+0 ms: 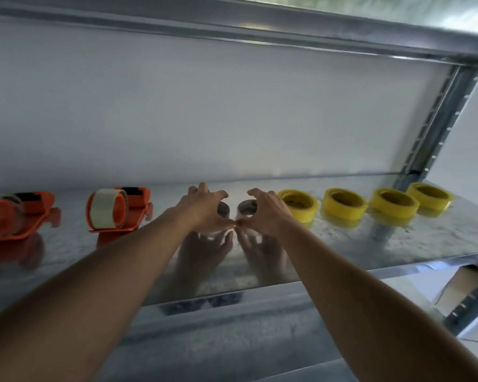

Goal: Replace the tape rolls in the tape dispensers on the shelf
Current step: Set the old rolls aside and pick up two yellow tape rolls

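Fingers (218,194) of the left hand (204,209) curl down over a small grey roll core (223,209) standing on the shiny galvanised metal shelf (342,244), thumb low at the near side, so the hand cups it loosely; whether it actually grips cannot be told. Fingers of the right hand (265,213) arch the same way over a second small grey roll core (246,208) just beside the first, and the two thumbs meet tip to tip between the hands. Both bare forearms reach in from the near edge, and the hands are mirrored in the shelf surface below them. Just right of the right hand lies a flat yellow tape roll (298,204), then three more yellow tape rolls (345,201) in a row toward the right, the farthest one (429,194) set a little behind its neighbour. Left of the left hand stands an orange plastic tape dispenser loaded with a pale clear roll (116,209), and at the far left a second orange plastic tape dispenser (20,213), blurred. A white wall (204,106) closes the back, and a perforated steel upright (439,119) rises at the right.
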